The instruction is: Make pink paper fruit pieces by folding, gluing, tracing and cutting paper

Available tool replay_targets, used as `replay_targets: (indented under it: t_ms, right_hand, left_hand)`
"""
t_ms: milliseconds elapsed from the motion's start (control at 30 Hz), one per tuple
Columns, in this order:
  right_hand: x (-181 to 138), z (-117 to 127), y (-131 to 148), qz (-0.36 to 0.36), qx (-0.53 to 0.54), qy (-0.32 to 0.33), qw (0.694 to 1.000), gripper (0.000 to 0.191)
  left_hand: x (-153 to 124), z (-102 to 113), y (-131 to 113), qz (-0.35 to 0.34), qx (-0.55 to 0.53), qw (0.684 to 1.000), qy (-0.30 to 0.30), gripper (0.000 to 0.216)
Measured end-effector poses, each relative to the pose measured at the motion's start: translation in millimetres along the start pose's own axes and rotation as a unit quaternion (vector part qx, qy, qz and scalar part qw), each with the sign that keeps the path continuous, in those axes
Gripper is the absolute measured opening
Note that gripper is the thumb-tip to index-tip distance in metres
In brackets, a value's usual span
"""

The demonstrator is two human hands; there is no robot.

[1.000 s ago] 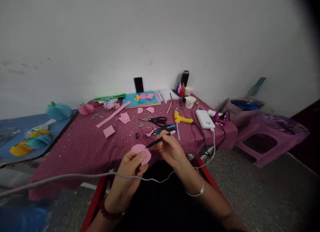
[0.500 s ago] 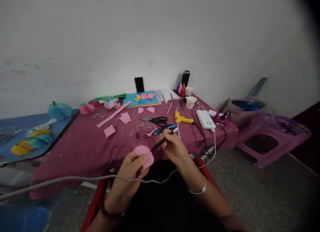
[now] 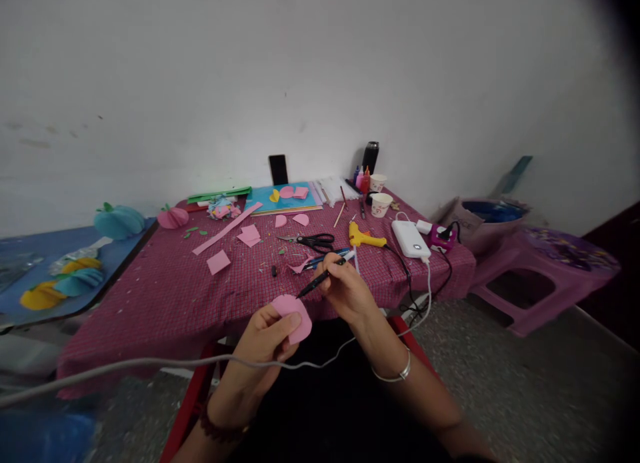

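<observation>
A rounded pink paper piece (image 3: 295, 316) is pinched between the thumb and fingers of my left hand (image 3: 267, 340), near the table's front edge. My right hand (image 3: 347, 290) grips a black pen (image 3: 314, 285), its tip at the upper edge of the paper; whether it touches I cannot tell. Beyond my hands lie black-handled scissors (image 3: 315, 240), a small black cap (image 3: 274, 271) and a pink paper square (image 3: 219, 262). Two small folded pink pieces (image 3: 301, 219) rest farther back.
A yellow glue gun (image 3: 366, 236) and a white power bank (image 3: 410, 239) with cables lie at right. Paper cups (image 3: 381, 205) and paint bottles (image 3: 365, 181) stand behind. A pink paper pumpkin (image 3: 173, 217) sits at left. A grey cable (image 3: 145, 363) crosses before my left forearm.
The pink paper has turned in my left hand and shifted slightly right. The pen tip has moved from the paper's right side to its upper edge.
</observation>
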State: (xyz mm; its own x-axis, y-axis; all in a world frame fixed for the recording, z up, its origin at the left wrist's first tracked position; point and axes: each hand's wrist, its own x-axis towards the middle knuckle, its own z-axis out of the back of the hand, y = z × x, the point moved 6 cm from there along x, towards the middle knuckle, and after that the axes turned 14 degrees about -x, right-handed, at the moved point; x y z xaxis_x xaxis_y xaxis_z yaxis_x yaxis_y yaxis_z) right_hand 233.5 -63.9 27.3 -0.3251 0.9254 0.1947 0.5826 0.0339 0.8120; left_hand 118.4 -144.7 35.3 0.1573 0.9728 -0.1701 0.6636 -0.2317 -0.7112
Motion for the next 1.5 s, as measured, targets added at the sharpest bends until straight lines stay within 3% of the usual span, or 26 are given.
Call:
replay_targets:
  t_ms: [467, 733, 967, 1133, 1300, 1500]
  right_hand:
    - [0.6, 4.1, 4.7, 0.021, -0.052, -0.031, 0.998, 0.027]
    - [-9.8, 7.3, -6.7, -0.002, 0.023, -0.025, 0.999, 0.02]
    - [-19.6, 0.4, -23.6, -0.037, 0.071, -0.016, 0.997, 0.023]
    - [-16.7, -0.2, -19.9, -0.02, 0.044, -0.027, 0.998, 0.02]
    - [-15.0, -0.8, -23.2, -0.024, 0.036, -0.022, 0.999, 0.018]
    - [-13.5, 1.9, -18.6, -0.018, 0.027, -0.014, 0.999, 0.015]
  left_hand:
    - [0.7, 3.3, -3.1, -0.006, 0.001, 1.0, -0.022, 0.028]
    - [4.6, 20.9, -13.5, -0.105, -0.09, 0.985, -0.105, 0.021]
    - [4.7, 20.2, -8.7, -0.094, -0.108, 0.985, -0.095, 0.022]
    - [1.8, 20.4, -8.2, -0.081, -0.115, 0.98, -0.139, 0.027]
    - [2.8, 13.7, -8.5, -0.067, -0.108, 0.988, -0.09, 0.028]
    - [2.7, 16.3, -9.0, -0.073, -0.077, 0.991, -0.084, 0.027]
